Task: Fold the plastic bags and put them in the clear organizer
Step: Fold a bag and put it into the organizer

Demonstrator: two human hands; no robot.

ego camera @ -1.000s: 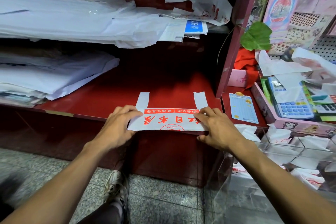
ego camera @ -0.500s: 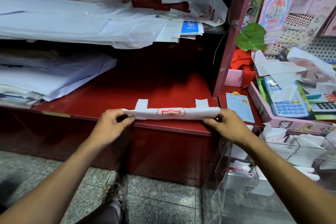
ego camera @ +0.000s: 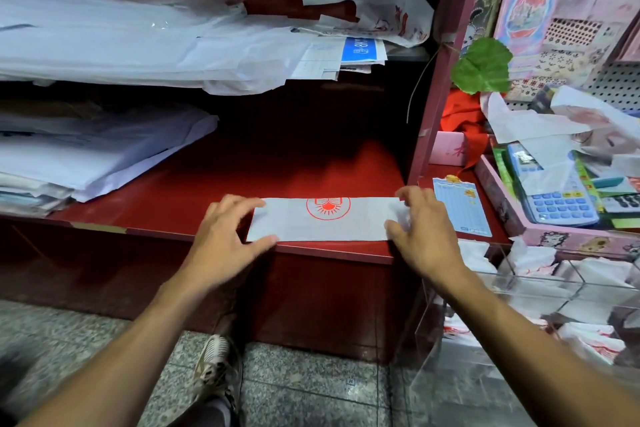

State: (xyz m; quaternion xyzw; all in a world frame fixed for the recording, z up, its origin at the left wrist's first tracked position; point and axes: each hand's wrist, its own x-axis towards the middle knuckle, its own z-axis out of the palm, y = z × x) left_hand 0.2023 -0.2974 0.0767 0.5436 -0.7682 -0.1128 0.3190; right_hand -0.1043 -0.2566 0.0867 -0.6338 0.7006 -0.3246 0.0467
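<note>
Lying flatter now, bag (ego camera: pixel 322 220) between hands (ego camera: pixel 225 236)

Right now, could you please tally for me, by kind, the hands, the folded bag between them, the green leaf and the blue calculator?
Hands: 2, the left hand and the right hand, one at each end of the bag
Folded bag: 1
Green leaf: 1
Blue calculator: 1
Total: 5

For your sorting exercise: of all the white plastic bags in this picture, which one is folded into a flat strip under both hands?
The bag with the red round emblem, at the red shelf's front edge; the others lie loose.
</note>
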